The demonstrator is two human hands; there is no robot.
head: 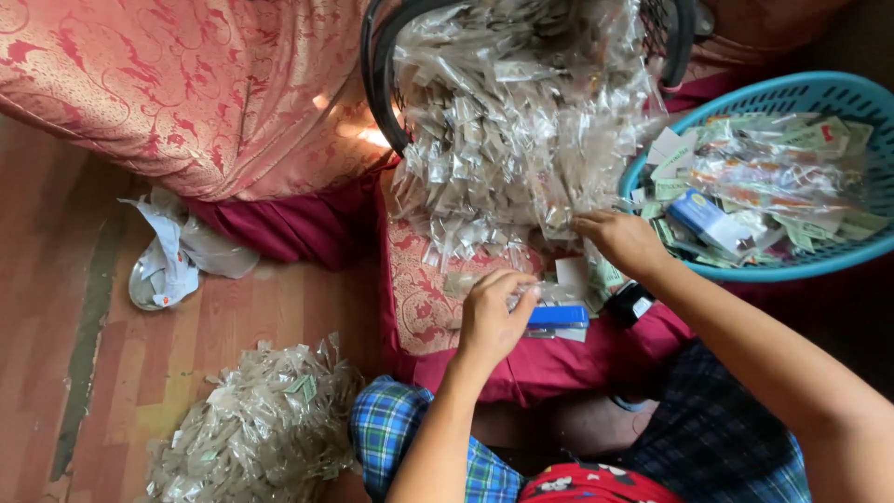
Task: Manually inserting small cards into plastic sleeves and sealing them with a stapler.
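Down at my knees, checked blue shorts (396,433) frame both forearms as they reach forward over a red patterned cushion (419,298). My left hand (492,317) is curled shut around a blue stapler (557,317), whose long axis runs sideways, sticking out to the right of my knuckles toward my other hand. A small clear packet (535,294) seems pinched against the stapler under my fingertips, though I cannot tell exactly how it sits. My right hand (622,240) lies further forward and to the right, fingers drawn together on the lower edge of a heap of small clear plastic packets (517,130) that spills from a black basket (380,84) straight ahead. So the heap is just beyond my right fingertips, and that hand is the nearer one to it; the left is a little short of it. Right of my right wrist stands a blue basket (843,251) with printed paper slips. Off to my left, on the wooden floor (93,373), lies another pile of packets (261,428).
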